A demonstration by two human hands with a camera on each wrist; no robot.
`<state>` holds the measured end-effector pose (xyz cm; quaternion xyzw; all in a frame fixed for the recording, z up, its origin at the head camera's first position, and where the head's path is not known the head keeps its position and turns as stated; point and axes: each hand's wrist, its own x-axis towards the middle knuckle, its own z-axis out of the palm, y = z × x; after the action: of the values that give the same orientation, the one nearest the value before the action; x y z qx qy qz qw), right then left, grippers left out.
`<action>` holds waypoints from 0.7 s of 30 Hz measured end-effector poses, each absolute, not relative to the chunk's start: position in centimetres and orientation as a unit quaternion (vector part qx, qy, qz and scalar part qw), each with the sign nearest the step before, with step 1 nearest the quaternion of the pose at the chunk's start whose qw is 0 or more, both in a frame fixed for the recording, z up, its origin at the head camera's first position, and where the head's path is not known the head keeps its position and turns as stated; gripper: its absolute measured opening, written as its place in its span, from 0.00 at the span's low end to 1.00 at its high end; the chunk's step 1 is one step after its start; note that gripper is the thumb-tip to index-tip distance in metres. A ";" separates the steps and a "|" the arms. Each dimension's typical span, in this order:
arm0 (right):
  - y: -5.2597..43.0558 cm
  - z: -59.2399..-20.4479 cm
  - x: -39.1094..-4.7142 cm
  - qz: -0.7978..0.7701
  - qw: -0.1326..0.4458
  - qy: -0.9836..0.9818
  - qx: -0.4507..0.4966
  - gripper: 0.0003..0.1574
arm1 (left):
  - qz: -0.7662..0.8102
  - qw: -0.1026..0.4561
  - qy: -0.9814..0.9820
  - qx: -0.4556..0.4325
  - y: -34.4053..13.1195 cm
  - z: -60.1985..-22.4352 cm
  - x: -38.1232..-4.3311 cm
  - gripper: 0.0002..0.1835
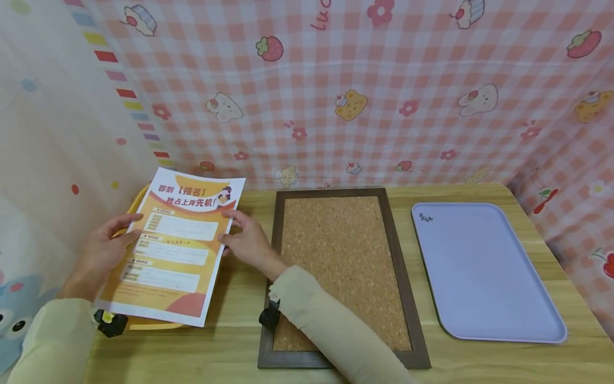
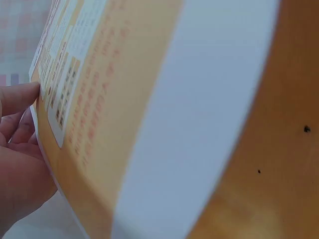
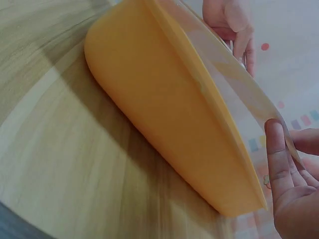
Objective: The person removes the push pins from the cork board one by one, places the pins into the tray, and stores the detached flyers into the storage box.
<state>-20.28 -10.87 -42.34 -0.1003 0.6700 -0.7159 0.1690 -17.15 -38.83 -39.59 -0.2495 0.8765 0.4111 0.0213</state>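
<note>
A printed flyer point(image 1: 177, 240) in orange, yellow and white is held up by both hands above a yellow bin point(image 3: 164, 99). My left hand point(image 1: 106, 248) pinches its left edge between thumb and fingers. On the opposite edge, my right hand point(image 1: 249, 240) pinches the sheet, its forearm crossing a cork board point(image 1: 340, 256). In the right wrist view, the flyer's edge passes between the right thumb and fingers, just above the bin's rim. The flyer hides most of the bin in the head view.
The dark-framed cork board lies flat mid-table. To its right is a lilac tray point(image 1: 489, 277) with several small dark pieces point(image 1: 425, 217) in its far left corner. A checked, printed curtain point(image 1: 312, 106) hangs behind the wooden table point(image 1: 235, 341).
</note>
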 end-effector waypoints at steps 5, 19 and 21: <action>-11.7 -42.5 -20.1 -0.711 0.169 0.677 -0.095 0.33 | 0.419 0.017 0.871 -0.256 -39.6 -39.8 -17.1 0.28; -13.7 -43.1 -19.2 -0.688 0.173 0.696 -0.115 0.38 | 0.426 0.014 0.855 -0.295 -41.5 -40.4 -16.7 0.27; -13.9 -43.1 -19.0 -0.678 0.170 0.704 -0.125 0.38 | 0.425 0.013 0.855 -0.296 -41.7 -40.4 -16.7 0.27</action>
<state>-19.05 -13.91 -43.11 -0.1247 0.7039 -0.6782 0.1705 -16.65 -41.72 -40.44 -0.2961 0.8553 0.4249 0.0126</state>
